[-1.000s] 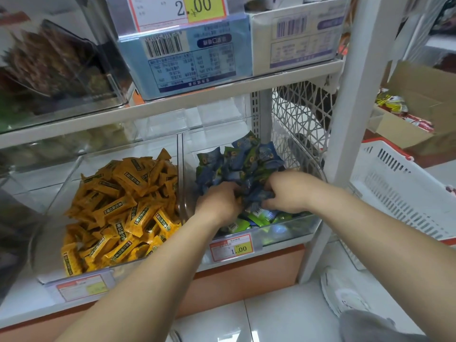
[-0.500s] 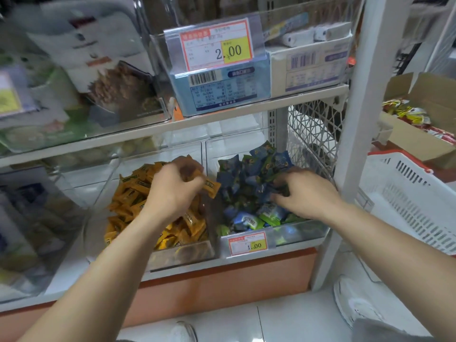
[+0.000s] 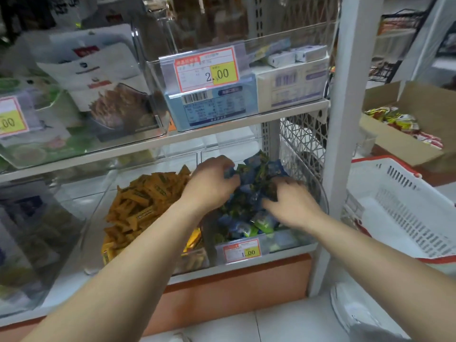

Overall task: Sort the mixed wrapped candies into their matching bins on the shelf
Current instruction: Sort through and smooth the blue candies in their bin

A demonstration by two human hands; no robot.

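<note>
Back from the orange-candy bin (image 3: pixel 95 218), left hand (image 3: pixel 209 186) pinches blue candies (image 3: pixel 256 174) in the end bin (image 3: pixel 319 193); right hand (image 3: pixel 291 203) grip unclear

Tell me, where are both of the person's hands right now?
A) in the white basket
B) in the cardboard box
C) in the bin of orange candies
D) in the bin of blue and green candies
D: the left hand and the right hand are both in among the blue and green candies in the clear bin, right of the orange candies.

hands (image 3: pixel 212 183) (image 3: pixel 293 206): 2 | candy bins (image 3: pixel 98 218) (image 3: pixel 283 243): 2 | candies (image 3: pixel 138 206): likely hundreds | price tags (image 3: pixel 207 70): 3 | basket (image 3: pixel 407 218): 1
</note>
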